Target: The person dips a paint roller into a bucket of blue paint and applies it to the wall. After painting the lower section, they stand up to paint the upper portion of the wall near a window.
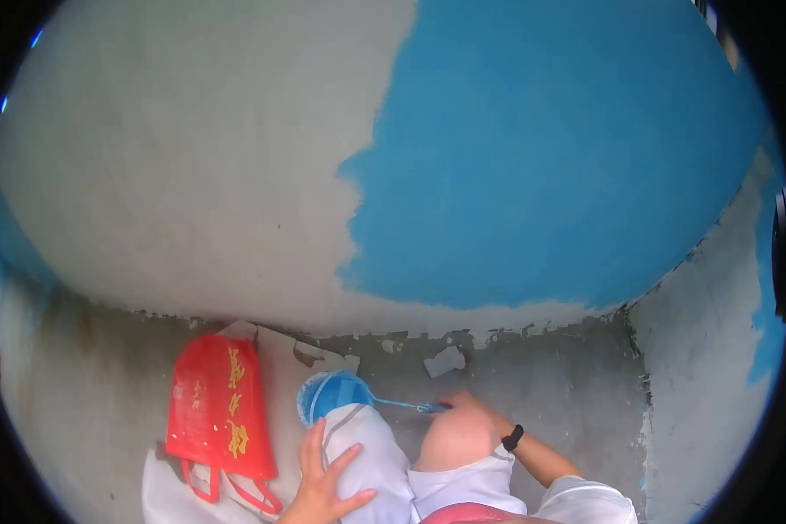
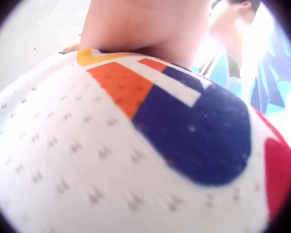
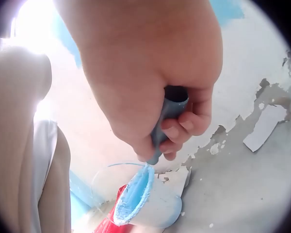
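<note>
A grey-blue handle (image 1: 431,408) (image 3: 169,114) is gripped by my right hand (image 1: 472,424) (image 3: 150,68), fingers curled round it. From it a thin blue rod (image 1: 395,403) runs left into a white bucket (image 1: 302,403) (image 3: 162,208) with blue paint inside and on its rim; the far end of the tool is hidden in there. My left hand (image 1: 323,485) rests with fingers spread on the white shorts (image 1: 371,454) over the thigh, holding nothing. Patterned cloth (image 2: 194,136) fills most of the left wrist view, with bare skin above it.
Ahead, the wall is bare grey-white (image 1: 192,157) on the left and painted blue (image 1: 550,157) on the right, with a ragged edge. A red bag (image 1: 218,410) with yellow characters lies left of the bucket. A torn white scrap (image 1: 445,361) lies near the wall's base.
</note>
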Demonstrator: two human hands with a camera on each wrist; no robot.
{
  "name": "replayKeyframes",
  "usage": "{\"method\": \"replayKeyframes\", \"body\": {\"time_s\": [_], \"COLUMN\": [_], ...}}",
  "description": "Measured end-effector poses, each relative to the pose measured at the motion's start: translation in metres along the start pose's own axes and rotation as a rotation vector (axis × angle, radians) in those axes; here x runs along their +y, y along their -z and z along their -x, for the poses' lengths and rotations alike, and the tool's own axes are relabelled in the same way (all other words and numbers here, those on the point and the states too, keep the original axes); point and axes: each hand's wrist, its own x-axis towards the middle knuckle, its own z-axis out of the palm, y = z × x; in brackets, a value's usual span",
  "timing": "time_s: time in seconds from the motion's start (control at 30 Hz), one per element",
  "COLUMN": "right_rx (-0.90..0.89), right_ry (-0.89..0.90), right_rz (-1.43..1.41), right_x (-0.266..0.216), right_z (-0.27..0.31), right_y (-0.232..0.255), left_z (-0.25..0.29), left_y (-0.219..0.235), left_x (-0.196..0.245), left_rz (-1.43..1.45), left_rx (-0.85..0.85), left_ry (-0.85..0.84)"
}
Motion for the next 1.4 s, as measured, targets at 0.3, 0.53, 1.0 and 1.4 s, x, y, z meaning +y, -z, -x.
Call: {"method": "replayKeyframes", "body": {"time_s": [0.3, 0.53, 1.0, 1.4], "right_rx": [0.162, 0.205, 0.446, 0.862], "right_ry": [0.185, 0.216, 0.390, 0.339], "right_rz": [-0.258, -0.316, -0.232, -0.083], "right_x": [-0.014, -0.030, 0.028, -0.078], "right_z": [0.020, 0.033, 0.020, 0.036], "right_y": [-0.011, 0.001, -0.043, 0.111], "left_z": [0.008, 0.012, 0.010, 0.013], "left_y": [0.002, 0.005, -0.002, -0.001], "left_x": [0.023, 0.027, 0.021, 0.029], "left_rz": [0.077, 0.024, 0.027, 0.097], "left_rx": [-0.032, 0.003, 0.047, 0.033], "left_ry": [0.143, 0.111, 0.091, 0.179]}}
